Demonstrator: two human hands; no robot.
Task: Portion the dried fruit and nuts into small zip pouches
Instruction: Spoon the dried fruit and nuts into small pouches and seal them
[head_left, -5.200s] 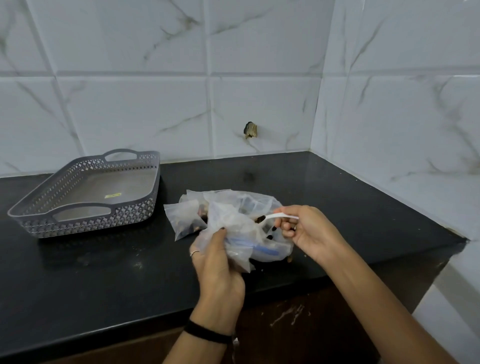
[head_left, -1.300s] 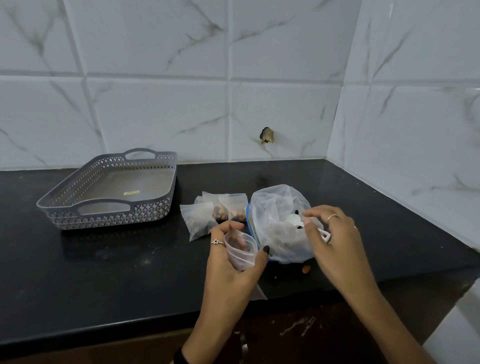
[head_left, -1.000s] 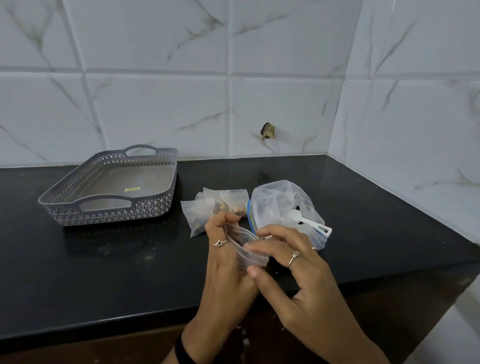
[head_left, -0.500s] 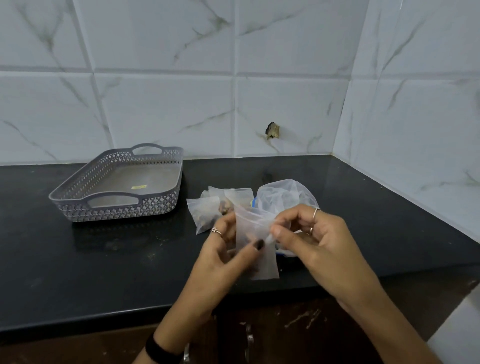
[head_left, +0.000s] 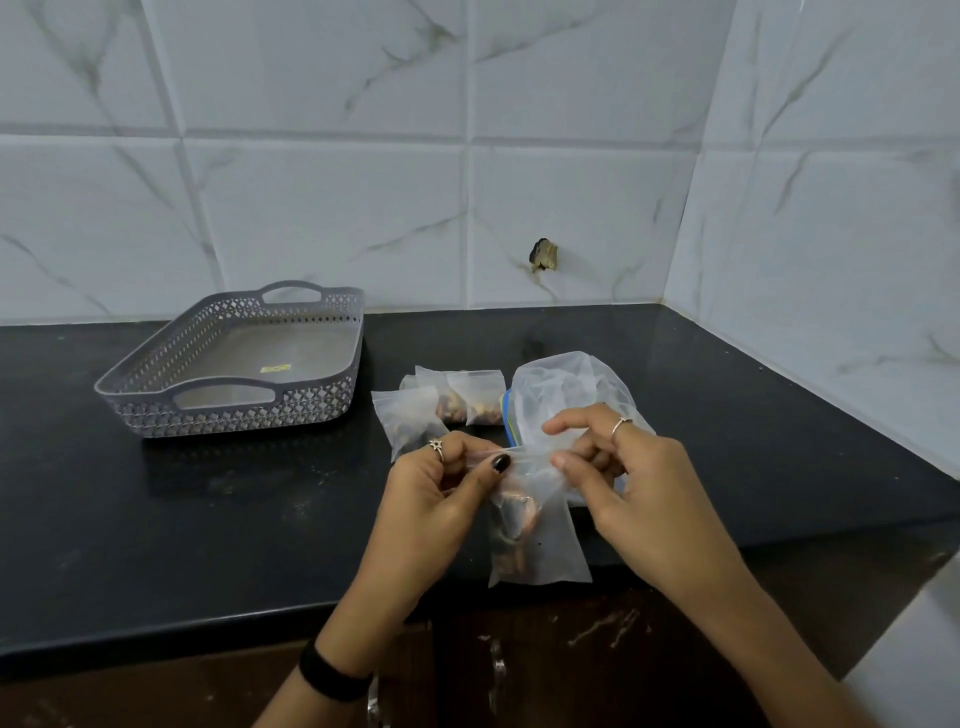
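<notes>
Pouch (head_left: 535, 530) pinched between both hands (top edge)

i count 4 small pouches: 1 pouch (head_left: 537, 540) hangs in my 2 hands, left hand (head_left: 441, 483) and right hand (head_left: 618, 467), and 3 filled pouches (head_left: 447, 402) lie on the counter. there is 1 big bag (head_left: 566, 395) and 1 grey tray (head_left: 236, 364).

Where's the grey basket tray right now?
Head view: the grey basket tray sits on the black countertop at the left, near the tiled back wall, left of the filled small pouches and apart from both hands.
</notes>
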